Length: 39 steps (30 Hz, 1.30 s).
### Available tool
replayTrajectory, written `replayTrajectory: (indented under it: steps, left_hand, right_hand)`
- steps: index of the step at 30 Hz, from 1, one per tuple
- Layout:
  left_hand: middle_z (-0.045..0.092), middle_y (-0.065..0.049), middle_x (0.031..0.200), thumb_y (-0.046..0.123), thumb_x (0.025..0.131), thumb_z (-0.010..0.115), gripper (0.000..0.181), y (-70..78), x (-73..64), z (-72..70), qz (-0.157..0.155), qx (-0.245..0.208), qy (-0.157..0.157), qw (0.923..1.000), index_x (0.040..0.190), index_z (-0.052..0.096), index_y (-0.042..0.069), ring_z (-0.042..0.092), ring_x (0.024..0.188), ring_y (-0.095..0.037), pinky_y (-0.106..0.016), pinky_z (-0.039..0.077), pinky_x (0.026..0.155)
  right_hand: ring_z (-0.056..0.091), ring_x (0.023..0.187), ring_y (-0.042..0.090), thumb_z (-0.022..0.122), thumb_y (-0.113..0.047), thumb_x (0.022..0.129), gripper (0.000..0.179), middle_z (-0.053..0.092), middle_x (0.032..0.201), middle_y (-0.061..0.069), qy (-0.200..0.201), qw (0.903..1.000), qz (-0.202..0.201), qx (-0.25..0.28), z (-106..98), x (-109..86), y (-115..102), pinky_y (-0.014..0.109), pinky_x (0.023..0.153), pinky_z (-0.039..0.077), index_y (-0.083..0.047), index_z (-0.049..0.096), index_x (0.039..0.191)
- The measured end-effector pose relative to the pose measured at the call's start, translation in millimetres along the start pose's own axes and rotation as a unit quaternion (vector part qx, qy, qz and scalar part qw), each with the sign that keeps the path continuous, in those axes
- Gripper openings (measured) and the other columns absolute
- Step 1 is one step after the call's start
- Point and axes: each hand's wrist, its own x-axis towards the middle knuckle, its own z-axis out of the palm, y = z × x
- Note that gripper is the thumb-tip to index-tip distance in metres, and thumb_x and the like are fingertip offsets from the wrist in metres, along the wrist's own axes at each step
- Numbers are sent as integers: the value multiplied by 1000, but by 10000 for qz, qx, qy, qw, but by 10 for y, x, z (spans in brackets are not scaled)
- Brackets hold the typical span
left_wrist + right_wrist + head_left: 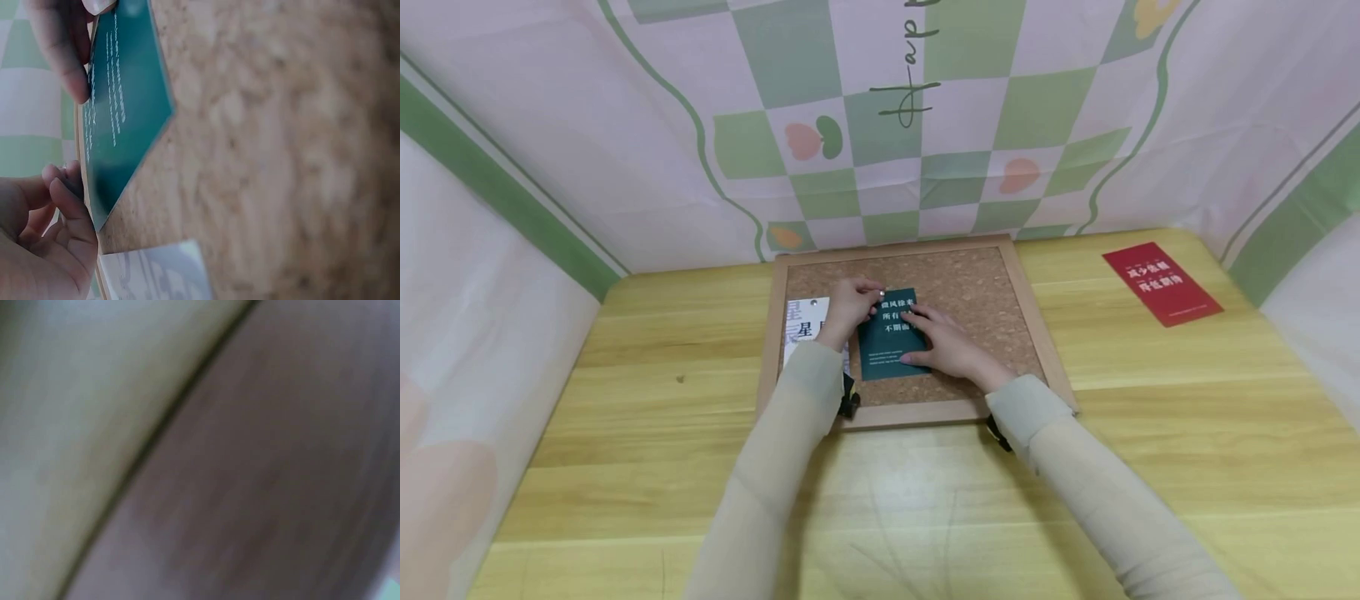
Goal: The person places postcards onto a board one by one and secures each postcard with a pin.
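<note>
A dark green card [891,362] with white lettering lies on the corkboard [962,279], slightly tilted. At its top edge my left hand [847,310] pinches a small shiny pin [882,293] between thumb and fingers. My right hand [951,342] rests on the card's right side, fingers spread and partly covering the lettering. In the left wrist view, the left hand [47,234] is by one corner of the green card [128,119]. Left of it, a white card [800,333] with dark print bears a small round dot near its top; my left hand and sleeve partly cover it.
A red card [1161,283] with white lettering lies on the wooden table [647,400], right of the board. The board's wooden frame [917,414] forms a raised edge. A patterned cloth [880,183] hangs right behind it. The right wrist view shows mostly blurred surfaces.
</note>
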Motion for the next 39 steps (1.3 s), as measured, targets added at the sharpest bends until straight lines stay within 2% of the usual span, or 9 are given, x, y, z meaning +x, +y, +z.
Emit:
replayTrajectory:
  steps: [11,22,34,39]
  left_hand:
    - [64,-10,103,14,97,54,24,-14,24,18,-101,85,-102,9999,116,68,6,49,61,-4,-12,39,51]
    - [65,-11,111,15,97,54,25,3,34,-11,-58,461,-208,9987,115,68,6,50,62,-4,-12,42,53]
    - [67,-14,117,12,94,59,23,-14,79,-25,-149,110,-222,9996,111,70,0,51,60,-3,-9,46,53]
    - [69,-15,109,12,93,61,22,-32,118,-29,-297,14,-185,9994,108,71,0,52,57,-2,-9,46,52]
  right_hand:
    - [15,146,41,66,-31,90,72,19,159,17,8,10000,-9,19,10,9,18,60,117,17,-9,31,149]
    - [14,146,40,66,-32,90,73,19,159,18,-6,10000,-21,67,11,17,19,60,118,16,-8,31,149]
    - [15,146,41,66,-31,90,73,19,158,19,3,10000,-64,49,3,11,4,60,117,18,-7,31,149]
    - [15,146,41,66,-31,90,73,18,158,18,-4,10000,-62,63,-2,10,7,60,117,18,-7,31,149]
